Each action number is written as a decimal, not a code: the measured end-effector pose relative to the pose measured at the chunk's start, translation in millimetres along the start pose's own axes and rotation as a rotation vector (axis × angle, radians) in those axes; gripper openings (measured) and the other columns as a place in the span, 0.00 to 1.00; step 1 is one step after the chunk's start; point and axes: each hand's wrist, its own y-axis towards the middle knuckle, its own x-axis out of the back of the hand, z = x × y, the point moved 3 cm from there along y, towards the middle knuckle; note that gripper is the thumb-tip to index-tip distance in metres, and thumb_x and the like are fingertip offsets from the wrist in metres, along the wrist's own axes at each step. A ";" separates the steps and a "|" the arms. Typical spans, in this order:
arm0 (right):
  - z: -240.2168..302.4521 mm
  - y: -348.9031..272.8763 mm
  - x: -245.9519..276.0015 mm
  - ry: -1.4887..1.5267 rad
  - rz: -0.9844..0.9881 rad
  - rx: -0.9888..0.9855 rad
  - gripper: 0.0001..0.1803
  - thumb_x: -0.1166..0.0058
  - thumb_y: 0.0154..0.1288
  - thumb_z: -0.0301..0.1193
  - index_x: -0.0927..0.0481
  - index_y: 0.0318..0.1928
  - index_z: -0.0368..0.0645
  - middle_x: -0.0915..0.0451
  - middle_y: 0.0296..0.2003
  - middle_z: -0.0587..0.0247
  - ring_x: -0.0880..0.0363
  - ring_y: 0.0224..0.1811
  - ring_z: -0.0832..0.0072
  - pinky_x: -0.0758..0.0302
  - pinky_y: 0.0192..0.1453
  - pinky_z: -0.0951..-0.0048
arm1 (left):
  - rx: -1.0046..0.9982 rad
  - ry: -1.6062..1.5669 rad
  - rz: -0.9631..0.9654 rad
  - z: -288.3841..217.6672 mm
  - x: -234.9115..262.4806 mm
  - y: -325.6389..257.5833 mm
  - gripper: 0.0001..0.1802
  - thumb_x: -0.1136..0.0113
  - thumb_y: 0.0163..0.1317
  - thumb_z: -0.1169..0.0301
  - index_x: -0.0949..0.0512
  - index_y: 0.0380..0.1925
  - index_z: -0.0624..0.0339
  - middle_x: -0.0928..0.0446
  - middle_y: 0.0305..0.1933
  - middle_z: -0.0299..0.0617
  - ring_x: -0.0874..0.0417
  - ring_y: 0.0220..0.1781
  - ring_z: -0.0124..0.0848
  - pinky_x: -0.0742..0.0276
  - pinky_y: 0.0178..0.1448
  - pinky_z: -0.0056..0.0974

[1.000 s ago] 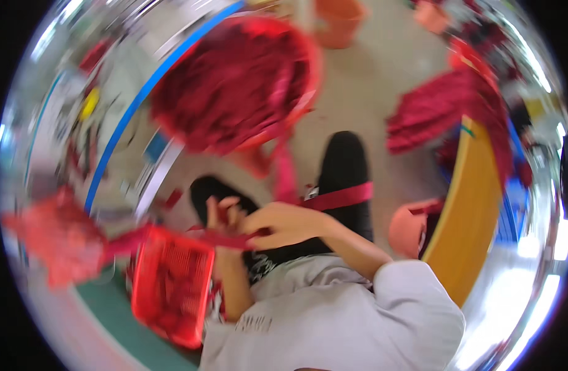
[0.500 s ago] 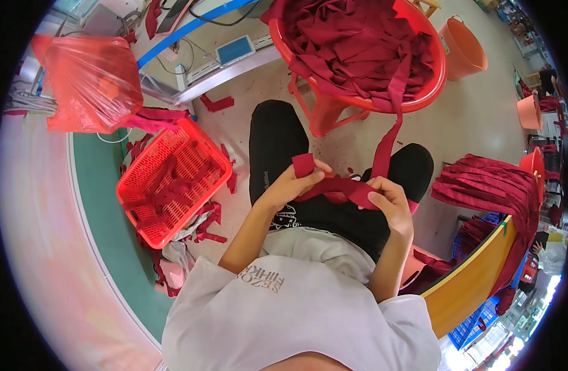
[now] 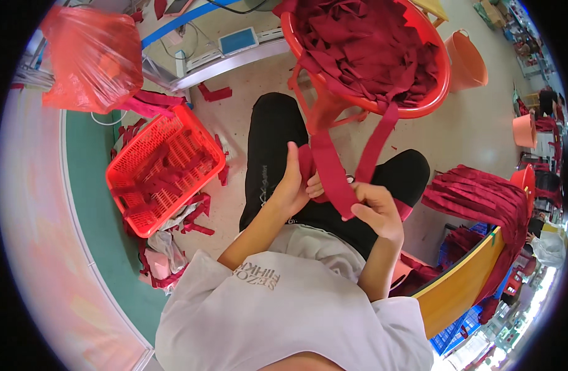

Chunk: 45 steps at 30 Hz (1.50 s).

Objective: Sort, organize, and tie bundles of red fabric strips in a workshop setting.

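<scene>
My left hand (image 3: pixel 292 182) and my right hand (image 3: pixel 375 209) both grip a dark red fabric strip (image 3: pixel 333 176) over my lap. The strip loops up to a round red plastic tub (image 3: pixel 432 93) heaped with more dark red strips (image 3: pixel 364 43) in front of my knees. My left thumb points up along the folded end of the strip. My right hand pinches the strip lower, near my right thigh.
A red lattice basket (image 3: pixel 163 170) with fabric scraps sits on the floor to my left. A red plastic bag (image 3: pixel 92 55) hangs above it. Folded dark red strips (image 3: pixel 482 198) drape over a yellow board (image 3: pixel 463 284) on my right. Orange buckets (image 3: pixel 466 59) stand beyond.
The view has steadied from a blurred turn. My hands have drawn closer together and folded the strip, with my left hand now raised and its thumb up.
</scene>
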 end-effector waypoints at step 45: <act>8.5 5.2 -18.3 -0.170 -0.242 -0.244 0.24 0.35 0.60 0.24 0.31 0.54 0.41 0.20 0.48 0.57 0.21 0.28 0.77 0.25 0.31 0.73 | -0.256 0.218 -0.174 -7.9 -25.5 15.1 0.28 0.59 0.75 0.48 0.21 0.42 0.62 0.21 0.37 0.41 0.20 0.43 0.29 0.25 0.51 0.37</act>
